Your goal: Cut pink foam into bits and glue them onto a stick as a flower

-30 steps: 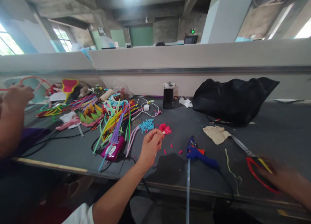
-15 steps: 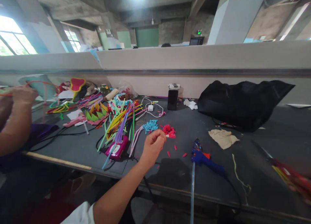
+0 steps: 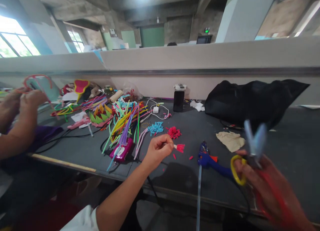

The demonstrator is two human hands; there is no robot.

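My left hand [image 3: 160, 150] is closed in a pinch on the pale stem of a small red pipe-cleaner tassel [image 3: 180, 148], whose red tips fan out to the right. At the right, my right hand [image 3: 272, 187] grips a pair of scissors [image 3: 255, 146] with red and yellow handles. Their blades point up and look parted, though motion blurs them. A heap of short red pieces [image 3: 174, 132] lies just beyond my left hand, beside a heap of short blue pieces [image 3: 155, 128]. Between my hands rests a blue glue gun [image 3: 212, 163] with a clear glue stick trailing from it.
Bundled coloured pipe cleaners [image 3: 125, 124] lie across a purple device [image 3: 121, 151] at left. A black bag [image 3: 240, 102], a tan cloth [image 3: 230, 141] and a dark phone [image 3: 178, 101] stand or lie farther back. Another person's hands [image 3: 32, 99] bend an orange strip at far left.
The scissors have come in from the right edge, now upright in my right hand. My left hand has shifted slightly right, bringing the red tassel away from the red heap.
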